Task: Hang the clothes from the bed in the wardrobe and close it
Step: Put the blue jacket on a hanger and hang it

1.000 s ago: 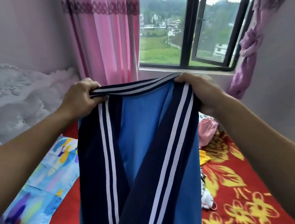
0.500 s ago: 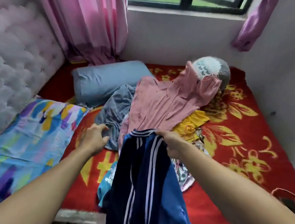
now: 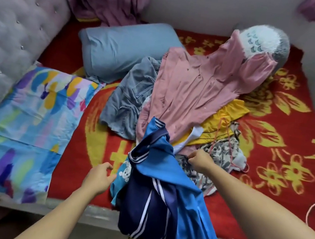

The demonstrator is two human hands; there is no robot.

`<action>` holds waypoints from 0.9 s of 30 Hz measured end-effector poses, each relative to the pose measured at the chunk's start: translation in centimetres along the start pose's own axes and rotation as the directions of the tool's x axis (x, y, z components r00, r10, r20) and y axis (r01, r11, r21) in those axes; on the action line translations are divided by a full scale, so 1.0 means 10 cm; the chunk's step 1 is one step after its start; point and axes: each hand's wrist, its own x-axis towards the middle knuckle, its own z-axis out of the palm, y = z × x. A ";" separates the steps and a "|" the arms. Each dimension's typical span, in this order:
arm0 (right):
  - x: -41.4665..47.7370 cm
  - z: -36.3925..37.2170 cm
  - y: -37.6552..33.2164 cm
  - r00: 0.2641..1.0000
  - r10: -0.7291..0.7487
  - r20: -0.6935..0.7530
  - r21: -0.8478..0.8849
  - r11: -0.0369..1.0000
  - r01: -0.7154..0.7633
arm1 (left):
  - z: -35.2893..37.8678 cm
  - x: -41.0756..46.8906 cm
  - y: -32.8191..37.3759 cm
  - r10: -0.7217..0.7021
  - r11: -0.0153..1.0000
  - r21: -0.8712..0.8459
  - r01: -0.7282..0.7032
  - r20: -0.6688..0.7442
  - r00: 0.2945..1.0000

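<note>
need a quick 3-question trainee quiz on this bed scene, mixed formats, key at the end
1. True or false: the long pink dress drapes partly over the grey-and-white plush toy.
2. Which garment hangs over the bed's front edge? A) blue-and-navy striped jacket B) grey denim shirt C) yellow top
3. Fill in: the bedspread is ___ with yellow flowers.
Key: 1 true; 2 A; 3 red.

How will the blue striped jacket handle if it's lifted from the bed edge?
Probably floppy: the blue striped jacket lies crumpled and droops over the bed edge. Its sheen suggests slippery, light fabric that may slide off.
</note>
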 end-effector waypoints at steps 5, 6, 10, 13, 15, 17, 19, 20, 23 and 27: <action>0.57 -0.33 0.16 0.995 -0.052 -0.085 -0.192 0.981 0.035 | 0.45 0.45 0.41 -0.088 0.982 -0.169 0.087 0.002 0.996; 0.73 -0.34 0.11 0.989 -0.109 -0.104 -0.251 0.965 0.080 | 0.54 0.56 0.43 -0.134 0.967 -0.219 0.130 -0.001 0.991; 1.35 -0.21 -0.36 0.901 -0.428 -0.073 -0.440 0.824 0.356 | 0.90 0.93 0.50 -0.222 0.852 -0.488 0.192 -0.003 0.975; 1.67 0.06 -0.67 0.828 -0.555 0.076 -0.513 0.690 0.510 | 1.10 1.05 0.54 -0.237 0.814 -0.563 0.145 -0.094 0.967; 1.80 0.23 -0.70 0.822 -0.542 0.175 -0.546 0.642 0.539 | 1.17 1.05 0.49 -0.264 0.767 -0.623 0.153 -0.089 0.960; 1.81 0.32 -0.63 0.838 -0.511 0.192 -0.526 0.667 0.528 | 1.15 0.98 0.48 -0.311 0.692 -0.694 0.196 -0.042 0.949; 1.70 0.37 -0.56 0.811 -0.570 0.131 -0.453 0.693 0.561 | 1.08 0.87 0.55 -0.309 0.655 -0.720 0.229 0.022 0.951; 1.62 0.36 -0.56 0.781 -0.620 0.075 -0.416 0.692 0.590 | 1.05 0.84 0.59 -0.279 0.668 -0.706 0.237 0.058 0.958; 1.28 0.23 -0.65 0.737 -0.672 -0.075 -0.296 0.720 0.627 | 1.04 0.79 0.70 -0.238 0.779 -0.589 0.215 0.038 0.970; 0.93 -0.10 -0.65 0.741 -0.655 -0.150 -0.245 0.750 0.614 | 0.95 0.65 0.74 -0.246 0.918 -0.345 0.194 -0.113 0.963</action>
